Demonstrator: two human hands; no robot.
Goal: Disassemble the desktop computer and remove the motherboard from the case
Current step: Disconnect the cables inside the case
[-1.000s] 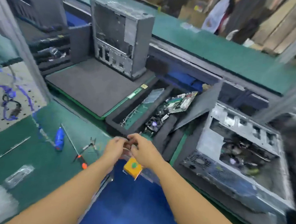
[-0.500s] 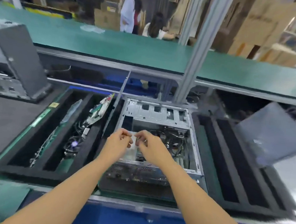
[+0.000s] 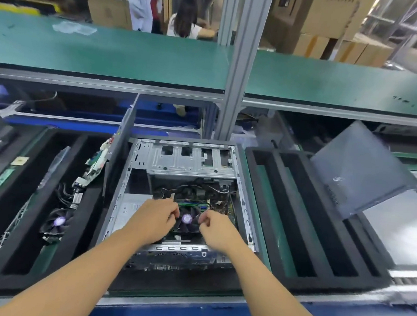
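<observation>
While the motherboard [image 3: 225, 208] sits inside the case [image 3: 190, 161], left hand [image 3: 154, 221] and right hand [image 3: 219, 231] curl fingers beside the cooler fan [image 3: 187, 220]. Gripping it? Can't tell. Looks like cooler removal, so next up is freeing its fasteners.

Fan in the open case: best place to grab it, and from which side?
Likely the left and right edges of the fan, one hand each, coming straight down. The case lies open side up, the fan faces up, and cables crowd its far side.
</observation>
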